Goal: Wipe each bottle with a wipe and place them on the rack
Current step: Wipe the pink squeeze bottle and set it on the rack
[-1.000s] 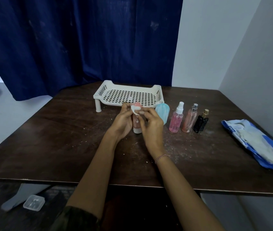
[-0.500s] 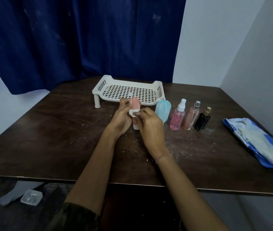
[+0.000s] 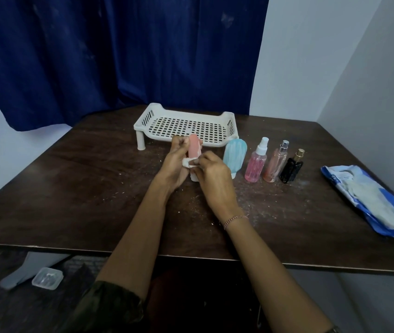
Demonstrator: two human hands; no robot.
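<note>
This looks like a plain room in a home, in a corner of it. A scuffed dark wooden table stands against pale painted walls, and a heavy blue curtain hangs behind. On the tabletop sit small toiletry bottles, a white plastic rack and a pack of wipes.

The desk is dark wood, matt, dusted with pale specks. The rack is white perforated plastic. Right of the rack, the ribbed teal bottle looks matt and the pink spray bottle clear and glossy. Behind the rack hangs a blue cloth curtain.
</note>
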